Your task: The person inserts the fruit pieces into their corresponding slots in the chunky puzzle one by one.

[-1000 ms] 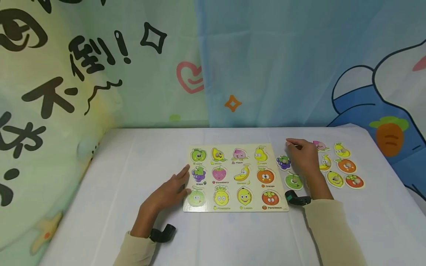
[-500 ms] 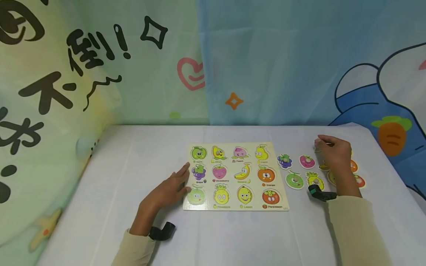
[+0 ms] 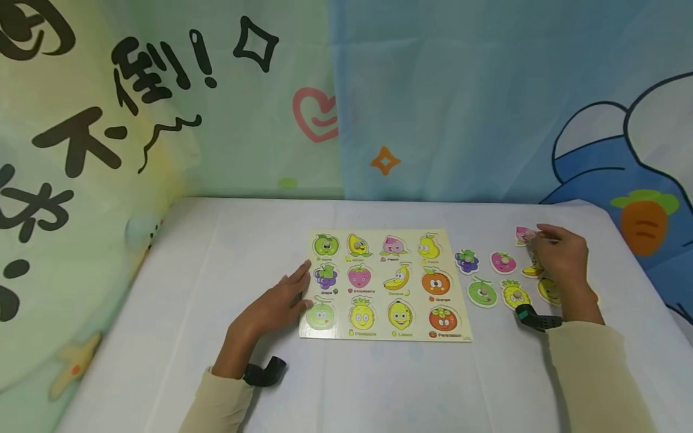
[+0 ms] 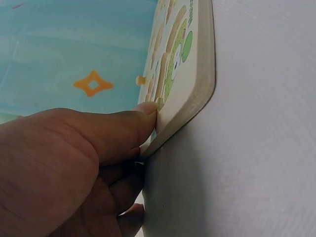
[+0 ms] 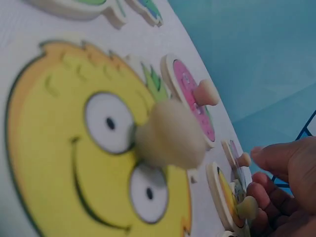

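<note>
My left hand (image 3: 274, 308) rests at the left edge of a cream fruit puzzle board (image 3: 379, 334). In the left wrist view its thumb (image 4: 131, 126) presses on the board's rim, and the other fingers lie beside the edge. My right hand (image 3: 563, 255) reaches over loose wooden fruit pieces with knobs. One fingertip is right at the knob (image 5: 243, 159) of a pink peach piece (image 3: 522, 234); I cannot tell whether the fingers pinch it. The banana piece (image 3: 533, 270) lies partly under this hand. Both hands' wrists carry black cameras.
Nearby lie a grape piece (image 3: 467, 261), strawberry piece (image 3: 504, 263), melon piece (image 3: 482, 293), pineapple piece (image 3: 514, 293) and lemon piece (image 3: 548, 291). The right arm hides other pieces. A printed curtain (image 3: 460, 108) hangs behind the white-covered table (image 3: 379, 385).
My right hand has moved right across the loose pieces, over the peach piece and then slightly beyond, uncovering the strawberry and pineapple pieces. The left hand stays at the board's edge.
</note>
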`<act>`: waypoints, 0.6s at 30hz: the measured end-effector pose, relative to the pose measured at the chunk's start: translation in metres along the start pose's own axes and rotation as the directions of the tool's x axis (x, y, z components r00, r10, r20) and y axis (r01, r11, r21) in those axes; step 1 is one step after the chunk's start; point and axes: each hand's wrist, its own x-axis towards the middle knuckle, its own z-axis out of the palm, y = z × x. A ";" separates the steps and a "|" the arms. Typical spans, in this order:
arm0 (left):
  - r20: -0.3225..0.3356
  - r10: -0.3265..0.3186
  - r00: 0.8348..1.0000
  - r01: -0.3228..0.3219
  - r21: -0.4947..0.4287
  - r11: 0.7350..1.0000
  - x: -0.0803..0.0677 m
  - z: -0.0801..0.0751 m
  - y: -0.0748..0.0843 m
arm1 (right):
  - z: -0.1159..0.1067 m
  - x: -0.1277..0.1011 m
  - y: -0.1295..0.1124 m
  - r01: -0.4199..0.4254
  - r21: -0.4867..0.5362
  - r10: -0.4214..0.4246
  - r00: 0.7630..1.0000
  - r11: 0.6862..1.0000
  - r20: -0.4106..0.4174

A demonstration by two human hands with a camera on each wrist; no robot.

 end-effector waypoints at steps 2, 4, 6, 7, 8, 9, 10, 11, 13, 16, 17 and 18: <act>0.005 -0.004 1.000 0.004 0.002 1.000 0.001 -0.001 0.000 | 0.000 0.001 0.000 -0.001 0.000 0.001 1.000 1.000 0.016; 0.005 -0.012 1.000 0.012 -0.001 1.000 0.002 -0.001 0.000 | 0.000 0.001 -0.001 0.009 -0.002 -0.009 0.999 1.000 0.034; 0.009 -0.029 1.000 0.029 -0.009 1.000 0.002 -0.001 0.001 | -0.001 -0.001 -0.004 0.038 -0.011 -0.037 0.998 0.999 0.059; 0.011 -0.037 0.999 0.037 -0.013 0.999 0.002 -0.001 0.002 | -0.002 -0.002 -0.005 0.051 -0.023 -0.049 0.996 0.998 0.071; 0.014 -0.045 0.999 0.045 -0.016 0.999 0.002 -0.001 0.002 | -0.003 -0.002 -0.005 0.063 -0.036 -0.060 0.995 0.997 0.081; 0.016 -0.050 0.999 0.050 -0.022 0.998 0.002 0.000 0.003 | -0.003 -0.003 -0.006 0.076 -0.051 -0.072 0.993 0.996 0.089; 0.023 -0.058 0.998 0.059 -0.019 0.998 0.002 0.000 0.003 | -0.002 -0.004 -0.007 0.096 -0.065 -0.089 0.992 0.993 0.093; 0.023 -0.060 0.998 0.061 -0.022 0.998 0.002 0.000 0.004 | -0.001 -0.004 -0.008 0.114 -0.077 -0.106 0.990 0.990 0.095; 0.021 -0.068 0.997 0.068 -0.016 0.998 0.001 -0.001 0.005 | 0.002 -0.005 -0.010 0.159 -0.111 -0.148 0.984 0.981 0.099; 0.015 -0.072 0.997 0.072 -0.010 0.997 0.000 -0.001 0.005 | 0.009 -0.005 -0.014 0.224 -0.145 -0.212 0.973 0.964 0.096; 0.013 -0.070 0.997 0.070 -0.011 0.997 0.000 -0.001 0.006 | 0.010 -0.006 -0.014 0.232 -0.158 -0.218 0.971 0.960 0.099; 0.013 -0.069 0.998 0.069 -0.007 0.998 0.000 -0.001 0.006 | 0.010 -0.007 -0.015 0.237 -0.169 -0.222 0.970 0.957 0.103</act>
